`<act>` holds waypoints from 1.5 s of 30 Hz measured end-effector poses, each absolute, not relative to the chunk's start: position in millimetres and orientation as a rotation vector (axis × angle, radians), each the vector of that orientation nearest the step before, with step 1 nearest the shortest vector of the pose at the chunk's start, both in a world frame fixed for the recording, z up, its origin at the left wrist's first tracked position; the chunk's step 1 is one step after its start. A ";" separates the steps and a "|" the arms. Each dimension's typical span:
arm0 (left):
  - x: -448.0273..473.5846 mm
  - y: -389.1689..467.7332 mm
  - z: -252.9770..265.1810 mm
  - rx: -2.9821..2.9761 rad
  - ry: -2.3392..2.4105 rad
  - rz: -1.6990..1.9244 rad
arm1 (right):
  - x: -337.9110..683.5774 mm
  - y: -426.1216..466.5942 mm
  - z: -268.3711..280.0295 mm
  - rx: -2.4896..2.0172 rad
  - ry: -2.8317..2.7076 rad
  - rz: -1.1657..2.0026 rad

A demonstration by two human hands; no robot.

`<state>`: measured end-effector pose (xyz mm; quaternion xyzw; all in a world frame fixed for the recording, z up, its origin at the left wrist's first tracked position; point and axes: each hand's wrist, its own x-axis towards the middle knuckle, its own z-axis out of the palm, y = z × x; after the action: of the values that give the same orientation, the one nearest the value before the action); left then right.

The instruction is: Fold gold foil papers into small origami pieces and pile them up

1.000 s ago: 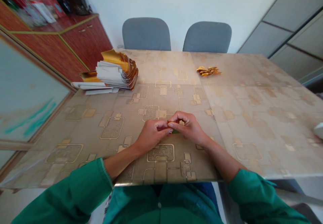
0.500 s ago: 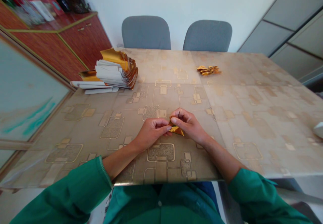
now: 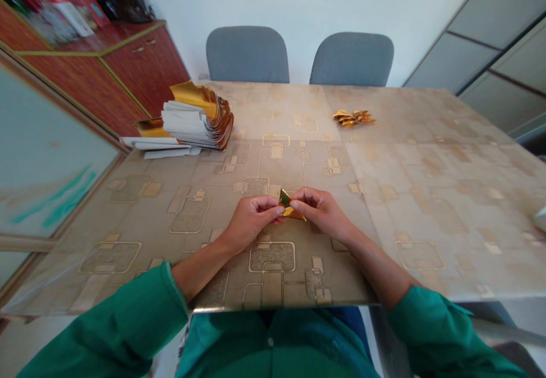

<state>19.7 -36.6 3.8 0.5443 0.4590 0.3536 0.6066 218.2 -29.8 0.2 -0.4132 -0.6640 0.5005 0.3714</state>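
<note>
Between my two hands, just above the near middle of the table, is a small folded piece of gold foil paper (image 3: 294, 213). One pointed flap of it stands up between the fingertips, and a flat gold part shows below. My left hand (image 3: 255, 219) pinches its left side with thumb and fingers. From the right, my right hand (image 3: 321, 212) grips the other side, thumb on top. The fingers cover part of the paper, so its full shape is hidden.
A thick stack of gold and white paper sheets (image 3: 194, 121) lies at the table's far left. Several folded gold pieces (image 3: 354, 118) sit in a small pile at the back right. Two grey chairs (image 3: 247, 54) stand behind the patterned table (image 3: 273, 162). A wooden cabinet (image 3: 140, 59) is at the left.
The gold paper has turned a little in my fingers; its pointed flap now stands up higher and shows more. Both hands have shifted slightly and still hold it.
</note>
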 end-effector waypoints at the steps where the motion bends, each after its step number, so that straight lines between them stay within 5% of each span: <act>1: 19.7 -36.7 3.5 1.255 1.059 0.821 | 218.5 -29.8 -1.8 -1.065 -1.706 1.279; 8: 22.4 -36.5 4.9 1.324 1.083 1.005 | 210.1 -34.0 0.4 -1.066 -1.778 1.103; 20: 16.1 -27.0 8.3 1.253 1.131 1.162 | 217.0 -25.7 -7.3 -1.021 -1.666 1.368; 34: 29.7 -37.2 -3.2 1.365 1.080 1.156 | 198.6 -39.1 -1.0 -1.141 -2.027 0.355; 45: 30.4 -38.1 0.8 1.248 1.000 1.155 | 200.7 -41.1 4.5 -1.055 -1.762 1.030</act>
<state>30.4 -38.1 0.8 0.5277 0.4228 0.4884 0.5516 200.7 -41.1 4.5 -0.4190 -0.6995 0.4090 0.4097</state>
